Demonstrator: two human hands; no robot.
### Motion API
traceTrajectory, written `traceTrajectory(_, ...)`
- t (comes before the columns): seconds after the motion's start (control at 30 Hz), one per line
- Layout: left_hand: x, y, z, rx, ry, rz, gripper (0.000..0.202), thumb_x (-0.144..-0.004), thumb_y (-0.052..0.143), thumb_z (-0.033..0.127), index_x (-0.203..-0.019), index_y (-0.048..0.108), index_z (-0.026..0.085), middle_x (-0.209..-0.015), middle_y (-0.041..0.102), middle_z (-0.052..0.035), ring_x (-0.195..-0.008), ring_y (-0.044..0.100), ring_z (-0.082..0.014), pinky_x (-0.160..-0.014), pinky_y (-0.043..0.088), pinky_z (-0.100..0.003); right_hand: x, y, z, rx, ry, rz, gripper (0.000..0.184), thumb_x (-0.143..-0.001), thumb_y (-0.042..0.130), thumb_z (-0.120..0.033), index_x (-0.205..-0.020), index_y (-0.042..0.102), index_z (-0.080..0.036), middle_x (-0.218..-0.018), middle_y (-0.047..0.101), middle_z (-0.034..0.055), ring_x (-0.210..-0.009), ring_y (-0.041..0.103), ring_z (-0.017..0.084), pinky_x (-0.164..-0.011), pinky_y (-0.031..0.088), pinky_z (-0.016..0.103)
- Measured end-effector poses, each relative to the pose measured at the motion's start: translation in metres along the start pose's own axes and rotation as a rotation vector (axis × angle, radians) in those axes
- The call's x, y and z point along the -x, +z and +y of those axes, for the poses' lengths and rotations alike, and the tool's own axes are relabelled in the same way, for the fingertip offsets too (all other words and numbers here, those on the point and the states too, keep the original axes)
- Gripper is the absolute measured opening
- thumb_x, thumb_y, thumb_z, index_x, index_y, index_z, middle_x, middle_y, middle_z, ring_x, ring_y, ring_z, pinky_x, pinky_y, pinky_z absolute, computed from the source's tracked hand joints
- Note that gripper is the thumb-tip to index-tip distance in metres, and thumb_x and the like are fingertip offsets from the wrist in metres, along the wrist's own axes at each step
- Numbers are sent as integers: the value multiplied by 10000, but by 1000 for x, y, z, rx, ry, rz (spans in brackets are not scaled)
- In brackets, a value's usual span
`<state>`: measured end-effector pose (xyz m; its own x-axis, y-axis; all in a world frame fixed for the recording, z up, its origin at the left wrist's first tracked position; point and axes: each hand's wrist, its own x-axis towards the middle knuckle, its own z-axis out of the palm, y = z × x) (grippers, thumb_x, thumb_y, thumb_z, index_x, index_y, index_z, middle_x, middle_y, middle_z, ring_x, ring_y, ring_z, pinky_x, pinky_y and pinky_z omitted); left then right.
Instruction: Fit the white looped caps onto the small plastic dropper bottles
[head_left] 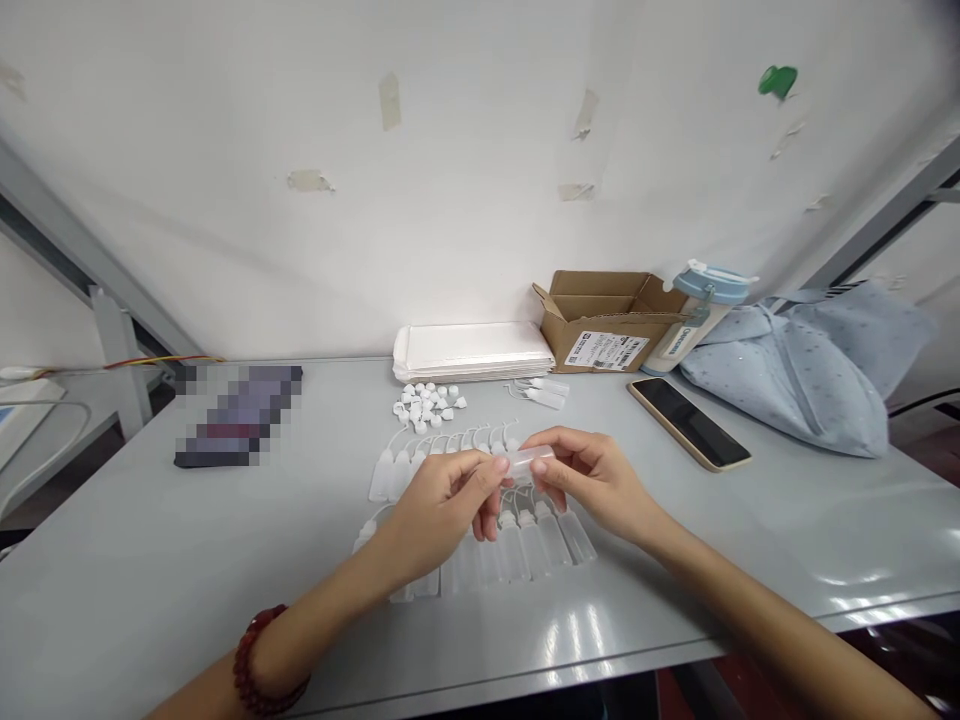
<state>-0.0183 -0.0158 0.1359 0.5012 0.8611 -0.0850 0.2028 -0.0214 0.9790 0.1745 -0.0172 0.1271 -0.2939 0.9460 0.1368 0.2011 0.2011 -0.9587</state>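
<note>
A small translucent plastic bottle (529, 461) lies sideways between my two hands, above the table. My left hand (457, 495) pinches its left end with thumb and fingers, hiding that end. The right end is gripped by my right hand (589, 475), thumb in front. Beneath them lies a near row of similar bottles (514, 550) with thin strapped tops, partly covered by my left hand. Behind it is a second row of bottles (394, 472). Farther back sits a loose heap of small white caps (427, 403).
Against the wall are a stack of white envelopes (472, 350) and an open cardboard box (615, 315). To the right are a phone (690, 422), a tumbler (694, 320) and a blue fabric bag (787, 380). A few bottles (544, 392) lie before the box; a pixelated item (240, 415) is left.
</note>
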Motion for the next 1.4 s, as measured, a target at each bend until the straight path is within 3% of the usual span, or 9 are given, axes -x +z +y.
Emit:
traceTrajectory(0.17,-4,-3,-2,223,-161,-54,470,-882,436,531,-661,577,141,-488,477,38,-415,481,-91,-489,398,-240,2,0,6,385,-369,85,206,-878,559,-329,-1036,625,-215,-806,633,50,-672,551,165,-591,462,292)
traceTrajectory(0.3,-5,-4,-4,234,-144,-81,419,-858,503,496,-671,604,135,-523,508,26,-441,486,-91,-493,397,-235,4,-1,9,441,-395,75,202,-910,505,-322,-1041,616,-216,-789,629,47,-622,515,156,-571,434,285)
traceTrajectory(0.47,-1,-1,-4,-91,114,7,292,-873,527,327,-643,597,161,-600,606,-8,-584,574,-129,-575,443,-232,6,-1,6,353,-273,81,205,-897,517,-360,-941,634,-197,-636,543,1,-551,468,134,-505,372,255)
traceTrajectory(0.63,0,3,-20,-659,539,228,229,-908,477,229,-721,594,165,-560,516,17,-510,440,-108,-510,346,-236,5,3,3,130,-115,66,242,-878,530,-386,-876,629,-166,-524,441,-44,-463,423,103,-452,316,237)
traceTrajectory(0.73,-1,4,-30,-843,688,264,205,-934,425,216,-849,600,151,-589,502,10,-512,413,-115,-489,323,-245,4,4,2,1,-6,49,266,-857,543,-415,-834,614,-160,-505,425,-51,-433,405,94,-431,293,231)
traceTrajectory(0.83,-3,4,-29,-813,642,262,192,-925,445,230,-851,602,146,-602,515,8,-525,436,-118,-505,343,-247,3,5,2,-87,59,42,276,-835,563,-428,-823,607,-155,-525,442,-47,-435,413,91,-437,320,231)
traceTrajectory(1.07,-2,0,0,-155,77,44,332,-913,451,392,-717,598,168,-669,649,-4,-621,606,-126,-570,454,-213,1,1,3,-60,-1,68,244,-832,585,-388,-937,641,-176,-546,441,-49,-499,461,106,-491,382,239)
traceTrajectory(1.17,0,-1,1,-133,53,34,333,-903,472,375,-668,586,168,-637,652,5,-605,596,-120,-578,451,-212,1,0,4,-58,-14,57,235,-825,592,-381,-929,650,-179,-540,444,-50,-483,444,97,-471,354,230)
traceTrajectory(1.4,-2,2,-7,-422,216,138,298,-907,451,318,-698,609,175,-591,618,16,-543,522,-117,-507,363,-230,-1,1,8,-108,71,41,273,-768,645,-418,-879,663,-169,-542,468,-44,-436,406,81,-421,331,219)
